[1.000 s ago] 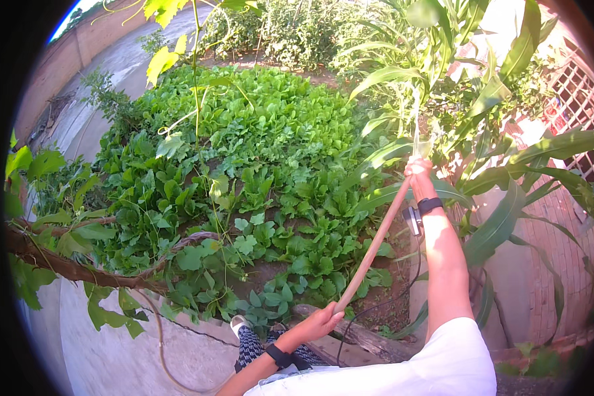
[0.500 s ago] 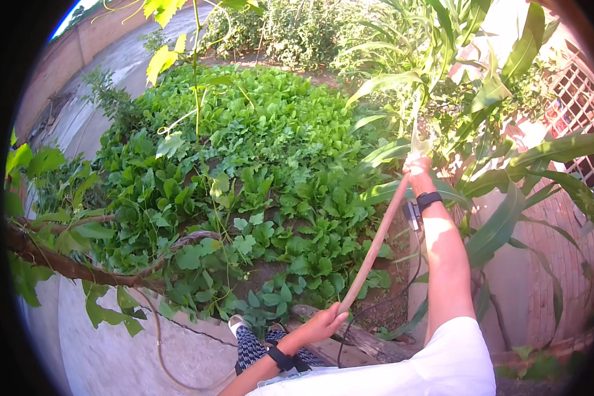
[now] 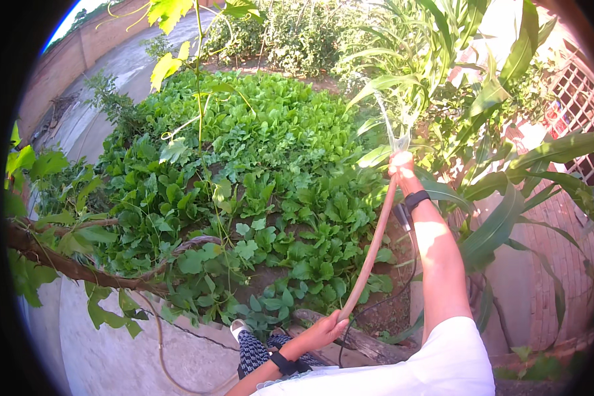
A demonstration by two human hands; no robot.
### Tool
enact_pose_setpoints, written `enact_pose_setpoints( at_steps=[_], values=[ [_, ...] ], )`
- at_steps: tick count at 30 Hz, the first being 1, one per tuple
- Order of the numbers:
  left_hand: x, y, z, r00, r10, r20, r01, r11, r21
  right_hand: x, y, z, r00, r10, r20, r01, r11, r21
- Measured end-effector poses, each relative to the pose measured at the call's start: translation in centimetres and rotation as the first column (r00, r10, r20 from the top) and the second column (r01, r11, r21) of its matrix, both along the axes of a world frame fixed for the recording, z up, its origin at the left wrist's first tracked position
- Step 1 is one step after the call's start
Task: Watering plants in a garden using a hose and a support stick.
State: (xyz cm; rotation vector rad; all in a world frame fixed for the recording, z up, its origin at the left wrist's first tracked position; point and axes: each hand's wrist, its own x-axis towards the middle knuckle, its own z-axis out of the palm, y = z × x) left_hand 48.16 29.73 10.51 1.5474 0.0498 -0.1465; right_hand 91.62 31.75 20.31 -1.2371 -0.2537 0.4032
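Note:
A pinkish-tan garden hose [image 3: 371, 254] runs slantwise between my two hands. At its upper end my right hand [image 3: 401, 162] is closed round the mouth, arm stretched out. Water [image 3: 397, 137] fans from there, and a thin jet arcs up and to the left. Lower down, near my body, my left hand [image 3: 325, 330] grips the hose. Leafy green vegetables [image 3: 257, 158] fill the bed to the left of the hose. Tall corn plants [image 3: 495, 171] stand just right of my right hand. A black strap circles each wrist, and a small dark device hangs by the right one.
A thick brown vine branch [image 3: 79, 269] crosses at the left, with a grape shoot [image 3: 198, 86] hanging before me. By my feet lies a weathered log [image 3: 356, 343]. Concrete paving [image 3: 112, 336] borders the left, brick paving [image 3: 561, 284] and a lattice fence [image 3: 581, 99] the right.
My right hand has swung a little left and the hose bends more. The water jet now leans left, where before it went nearly straight up. My left hand has hardly moved.

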Motion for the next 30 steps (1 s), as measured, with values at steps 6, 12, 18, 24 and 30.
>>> enact_pose_setpoints(
  at_steps=[6,12,18,24,30],
  values=[
    [0.3,-0.9,-1.4,0.997,-0.001,0.078,-0.002,0.999,0.036,0.6,-1.4,-0.4,0.974,-0.221,0.050,0.226,0.964,-0.142],
    [0.3,-0.6,-1.5,0.998,0.020,0.062,-0.022,1.000,0.022,0.9,-2.9,-0.4,0.970,-0.215,-0.116,0.218,0.976,0.007],
    [0.9,-0.2,-1.4,0.998,0.041,0.056,-0.041,0.999,-0.008,1.4,-2.7,-0.3,0.949,-0.315,0.009,0.315,0.949,-0.003],
    [1.8,1.2,0.0,0.997,0.081,0.009,-0.080,0.994,-0.076,3.6,-1.9,-0.1,0.956,-0.293,-0.037,0.295,0.940,0.173],
    [4.2,3.5,2.7,0.989,0.145,0.007,-0.145,0.989,-0.027,6.9,-2.0,0.7,0.843,0.003,0.538,0.025,0.999,-0.046]
  ],
)
